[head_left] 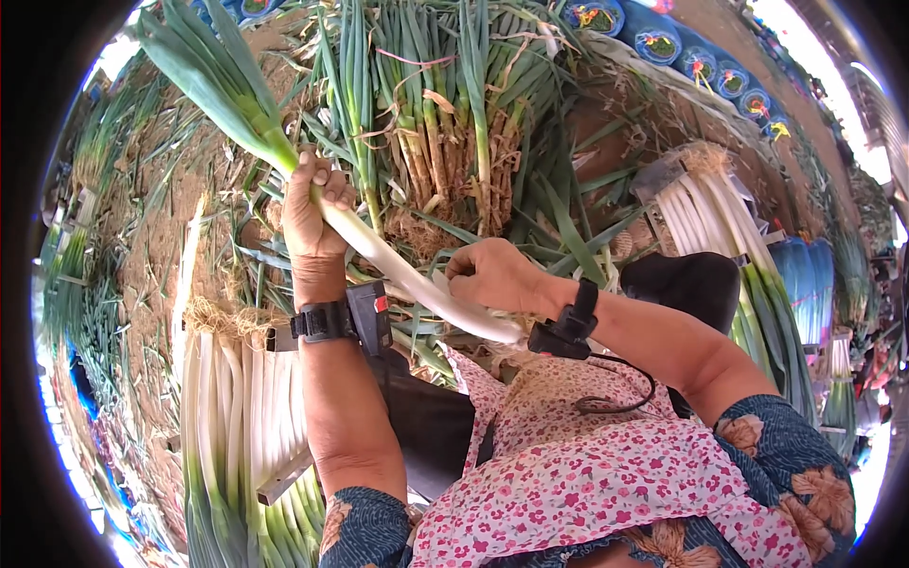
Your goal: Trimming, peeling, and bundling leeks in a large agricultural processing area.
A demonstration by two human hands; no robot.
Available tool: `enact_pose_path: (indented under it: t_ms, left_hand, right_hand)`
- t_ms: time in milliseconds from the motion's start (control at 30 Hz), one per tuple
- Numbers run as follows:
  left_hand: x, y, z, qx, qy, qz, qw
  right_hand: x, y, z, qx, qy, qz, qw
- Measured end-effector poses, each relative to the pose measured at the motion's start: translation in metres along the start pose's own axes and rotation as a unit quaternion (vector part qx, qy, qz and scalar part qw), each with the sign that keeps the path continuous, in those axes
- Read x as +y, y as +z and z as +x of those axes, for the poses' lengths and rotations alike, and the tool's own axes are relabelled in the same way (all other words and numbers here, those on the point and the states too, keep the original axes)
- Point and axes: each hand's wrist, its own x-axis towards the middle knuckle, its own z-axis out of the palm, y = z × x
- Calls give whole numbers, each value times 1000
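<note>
My left hand [314,210] is wrapped round a long leek [396,268], where its white shank turns green. The leek slants across in front of me: its fan of leaves points to the far left, and its white root end comes down near my apron. Beside the lower part of the white shank is my right hand [500,276], its fingers curled together in a pinch. What those fingers hold, if anything, is hidden. Just beyond both hands stands a bunch of untrimmed leeks [445,133] with brown, dirty outer skins and roots.
Cleaned leeks [222,407] lie stacked on a metal rack at my left, with more white leeks [696,213] at my right. Leaf scraps litter the brown ground [142,284]. Blue plastic-wrapped bundles [658,43] line the far right. My dark knee [682,284] sticks out right.
</note>
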Motion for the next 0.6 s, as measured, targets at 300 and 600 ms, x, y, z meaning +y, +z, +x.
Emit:
enact_pose_path:
  t_ms: [300, 600]
  left_hand:
    - [15, 6, 0, -208, -11, -98, 973]
    - [16, -1, 4, 27, 36, 47, 998]
  right_hand:
    - [162, 10, -34, 12, 177, -281, 943]
    - [58, -11, -34, -30, -79, 287, 954]
